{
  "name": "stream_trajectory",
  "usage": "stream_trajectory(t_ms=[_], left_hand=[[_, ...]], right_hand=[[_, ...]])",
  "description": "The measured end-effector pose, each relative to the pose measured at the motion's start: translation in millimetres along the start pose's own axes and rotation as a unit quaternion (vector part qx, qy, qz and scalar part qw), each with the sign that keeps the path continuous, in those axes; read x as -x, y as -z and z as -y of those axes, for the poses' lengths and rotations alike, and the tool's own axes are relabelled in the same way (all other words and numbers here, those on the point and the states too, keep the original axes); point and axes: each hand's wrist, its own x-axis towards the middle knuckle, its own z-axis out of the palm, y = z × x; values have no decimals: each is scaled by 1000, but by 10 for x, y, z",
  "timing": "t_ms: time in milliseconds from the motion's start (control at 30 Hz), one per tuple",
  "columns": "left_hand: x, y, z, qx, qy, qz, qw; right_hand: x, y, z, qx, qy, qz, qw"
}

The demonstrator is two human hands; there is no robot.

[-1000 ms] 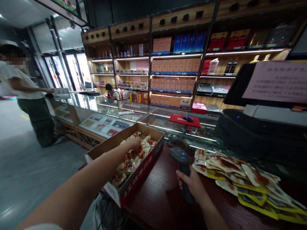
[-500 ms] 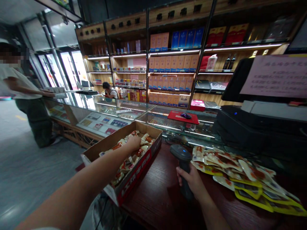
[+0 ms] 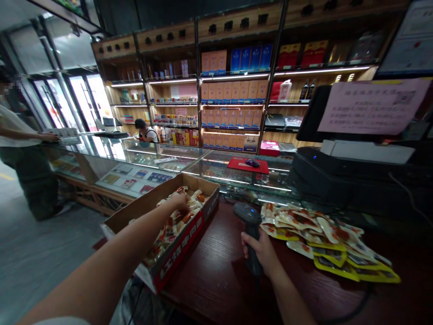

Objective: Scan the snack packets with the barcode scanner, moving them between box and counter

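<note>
Right hand (image 3: 261, 249) clasps scanner (image 3: 248, 214) amid carton (image 3: 184, 247), packets (image 3: 320, 235) and counter (image 3: 214, 163); left hand's (image 3: 181, 202) grip unclear.

1. The place is a retail shop.
2. Lit wooden wall shelves (image 3: 235, 35) carry repeated rows of boxes (image 3: 232, 93) and bottles (image 3: 307, 90).
3. A long glass display counter (image 3: 189, 155) shows small goods (image 3: 158, 177) beneath its top.
4. A handheld barcode scanner (image 3: 247, 212) and a monitor (image 3: 310, 115) are near piled sealed food packets (image 3: 304, 222).
</note>
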Motion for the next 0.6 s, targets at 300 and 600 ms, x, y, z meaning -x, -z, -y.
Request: stream_trajectory(t_ms=[300, 600], left_hand=[[96, 79, -127, -54, 11, 14, 998], [196, 156, -162, -19, 20, -20, 999]], right_hand=[[22, -25, 49, 11, -4, -3, 1000], [16, -31, 34, 18, -4, -1, 1000]])
